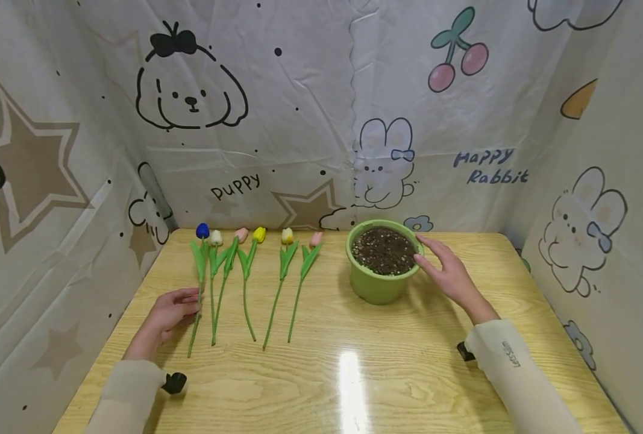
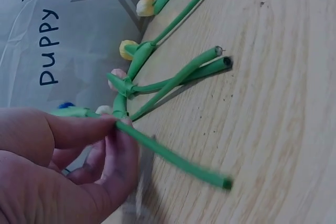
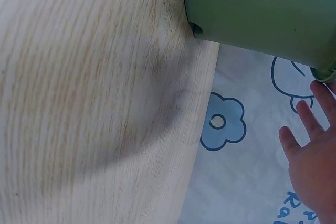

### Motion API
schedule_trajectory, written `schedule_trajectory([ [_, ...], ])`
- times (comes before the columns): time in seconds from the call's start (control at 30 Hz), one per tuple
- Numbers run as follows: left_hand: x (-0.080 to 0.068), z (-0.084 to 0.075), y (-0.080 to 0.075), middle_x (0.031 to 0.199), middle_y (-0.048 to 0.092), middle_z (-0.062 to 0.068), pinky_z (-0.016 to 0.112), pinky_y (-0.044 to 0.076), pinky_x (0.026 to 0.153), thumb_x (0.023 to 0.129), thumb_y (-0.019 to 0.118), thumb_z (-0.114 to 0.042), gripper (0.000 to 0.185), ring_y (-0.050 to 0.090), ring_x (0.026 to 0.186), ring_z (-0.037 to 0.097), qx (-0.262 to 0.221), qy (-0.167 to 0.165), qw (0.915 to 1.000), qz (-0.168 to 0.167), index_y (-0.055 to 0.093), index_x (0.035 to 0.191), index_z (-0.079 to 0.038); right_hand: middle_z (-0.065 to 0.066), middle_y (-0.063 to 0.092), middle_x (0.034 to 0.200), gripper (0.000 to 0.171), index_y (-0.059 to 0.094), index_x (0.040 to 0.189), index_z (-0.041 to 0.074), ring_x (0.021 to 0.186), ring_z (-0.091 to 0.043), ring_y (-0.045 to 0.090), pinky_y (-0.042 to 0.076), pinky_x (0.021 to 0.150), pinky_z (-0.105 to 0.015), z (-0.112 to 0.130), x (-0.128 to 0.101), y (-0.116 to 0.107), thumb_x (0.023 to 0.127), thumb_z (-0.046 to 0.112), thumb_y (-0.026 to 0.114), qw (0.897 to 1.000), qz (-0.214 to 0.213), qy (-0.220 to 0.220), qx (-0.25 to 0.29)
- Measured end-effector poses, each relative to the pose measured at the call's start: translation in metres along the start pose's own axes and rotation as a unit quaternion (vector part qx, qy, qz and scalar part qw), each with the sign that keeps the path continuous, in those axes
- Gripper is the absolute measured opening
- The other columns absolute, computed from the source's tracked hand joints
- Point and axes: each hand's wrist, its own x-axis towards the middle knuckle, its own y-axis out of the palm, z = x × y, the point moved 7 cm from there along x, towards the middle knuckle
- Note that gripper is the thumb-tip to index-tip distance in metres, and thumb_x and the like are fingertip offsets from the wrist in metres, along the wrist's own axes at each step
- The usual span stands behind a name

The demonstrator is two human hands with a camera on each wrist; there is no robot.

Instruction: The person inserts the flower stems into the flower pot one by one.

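Several artificial tulips lie in a row on the wooden table [image 1: 354,374]. My left hand [image 1: 170,313] pinches the green stem of the leftmost one, the blue tulip [image 1: 202,231]; in the left wrist view my fingers [image 2: 86,129] close round that stem [image 2: 173,156]. A green pot [image 1: 381,286] filled with soil [image 1: 383,250] stands right of the flowers. My right hand [image 1: 448,271] rests flat against the pot's right rim with straight fingers [image 3: 310,124]; the pot wall [image 3: 262,9] fills the top of the right wrist view.
Cartoon-printed sheets [image 1: 299,120] wall in the table at the back and both sides. White, pink, yellow, cream and pink tulips [image 1: 258,235] lie between the blue tulip and the pot. The table's near half is bare glossy wood.
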Motion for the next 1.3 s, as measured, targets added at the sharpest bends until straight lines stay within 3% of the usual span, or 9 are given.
schedule_trajectory([
  [0.2,-0.003,-0.005,0.003,0.131,0.055,0.015,0.019,0.059,0.081,0.103,0.059,0.000,0.055,0.061,0.092,-0.002,-0.018,0.014,0.9995,-0.021,0.038,0.153,0.008,-0.021,0.042,0.161,0.057,0.044,0.157,0.011,0.148,-0.047,0.037,0.026,0.118,-0.073,-0.001,-0.001,0.000,0.107,0.034,0.057,1.000,-0.003,0.000,0.002],
  [0.53,-0.005,-0.021,0.014,0.140,0.049,0.025,0.020,0.059,0.082,0.104,0.058,0.000,0.051,0.062,0.095,0.000,-0.015,0.084,0.9960,-0.028,0.041,0.152,0.005,-0.019,0.041,0.162,0.055,0.045,0.157,0.012,0.149,-0.047,0.036,0.025,0.119,-0.073,-0.001,-0.002,0.000,0.107,0.033,0.057,1.000,-0.001,0.004,0.012],
  [0.93,-0.006,-0.032,0.025,0.146,0.045,0.026,0.018,0.058,0.086,0.104,0.057,-0.002,0.052,0.062,0.102,0.000,-0.034,0.101,0.9940,-0.022,0.039,0.153,0.004,-0.021,0.040,0.162,0.056,0.044,0.157,0.011,0.150,-0.046,0.035,0.025,0.119,-0.073,-0.001,-0.002,0.000,0.108,0.033,0.057,1.000,0.000,0.006,0.027],
  [1.3,-0.008,-0.048,0.034,0.133,0.052,0.018,0.022,0.059,0.089,0.103,0.060,-0.002,0.051,0.059,0.106,0.004,-0.034,0.136,0.9899,-0.018,0.041,0.150,0.008,-0.017,0.039,0.164,0.057,0.042,0.159,0.015,0.151,-0.044,0.034,0.024,0.120,-0.073,-0.004,-0.001,0.002,0.108,0.036,0.056,0.999,0.007,0.015,0.028],
])
